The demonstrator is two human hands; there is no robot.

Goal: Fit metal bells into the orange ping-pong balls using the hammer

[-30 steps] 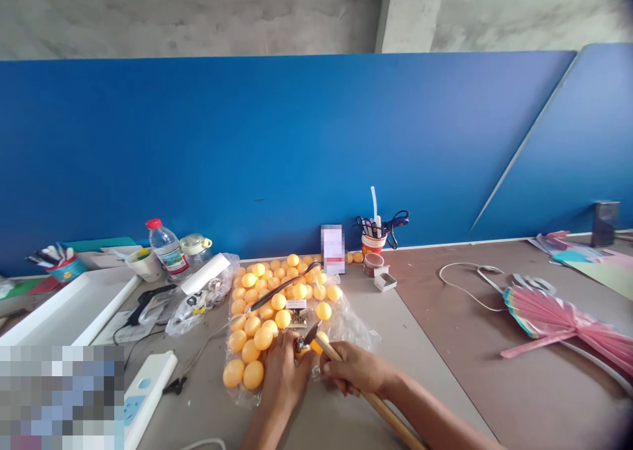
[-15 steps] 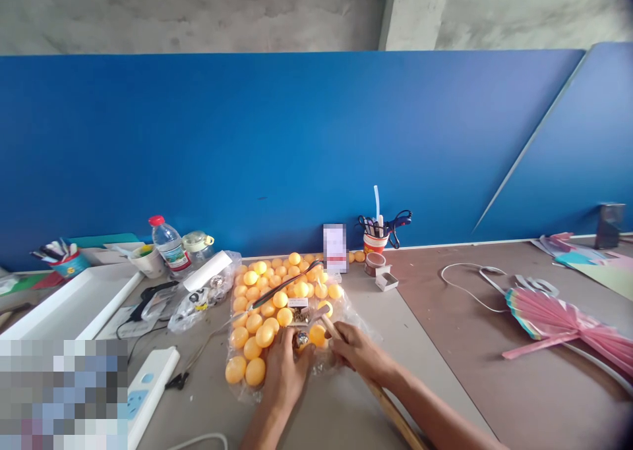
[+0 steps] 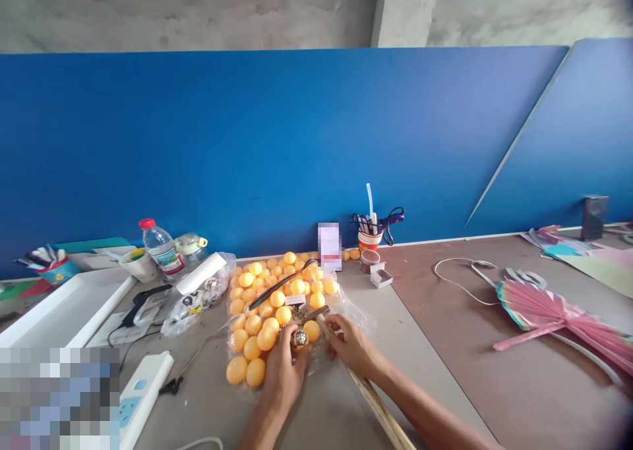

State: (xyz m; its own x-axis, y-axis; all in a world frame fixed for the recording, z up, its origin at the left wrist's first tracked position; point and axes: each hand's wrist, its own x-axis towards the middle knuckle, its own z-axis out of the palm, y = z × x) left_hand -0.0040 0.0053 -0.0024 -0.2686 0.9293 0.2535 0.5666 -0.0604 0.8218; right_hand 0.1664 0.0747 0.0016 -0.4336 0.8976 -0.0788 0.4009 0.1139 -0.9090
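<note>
My left hand [image 3: 285,367] is closed around a small shiny, silver patterned ball [image 3: 299,337], thumb and forefinger on either side of it. My right hand [image 3: 352,344] grips a hammer by its long wooden handle [image 3: 378,407], close to the metal hammer head [image 3: 316,314]. That head hovers or rests just behind the silver ball; contact cannot be made out. Orange plastic balls [image 3: 267,338] in a clear bag lie under and around both hands. A small white-labelled packet [image 3: 295,300] and a dark strap [image 3: 281,284] lie on top of them.
To the left are a white power strip [image 3: 146,387], a white tray [image 3: 74,305], a water bottle [image 3: 163,249] and plastic-wrapped items [image 3: 198,298]. Behind stand a cup of tools [image 3: 370,239] and a small open box [image 3: 381,277]. A pink paper fan [image 3: 558,318] lies right.
The view has shifted slightly. The hammer head, blurred before, now shows sharply and lies more level behind the silver ball. My left hand keeps its hold on the ball.
</note>
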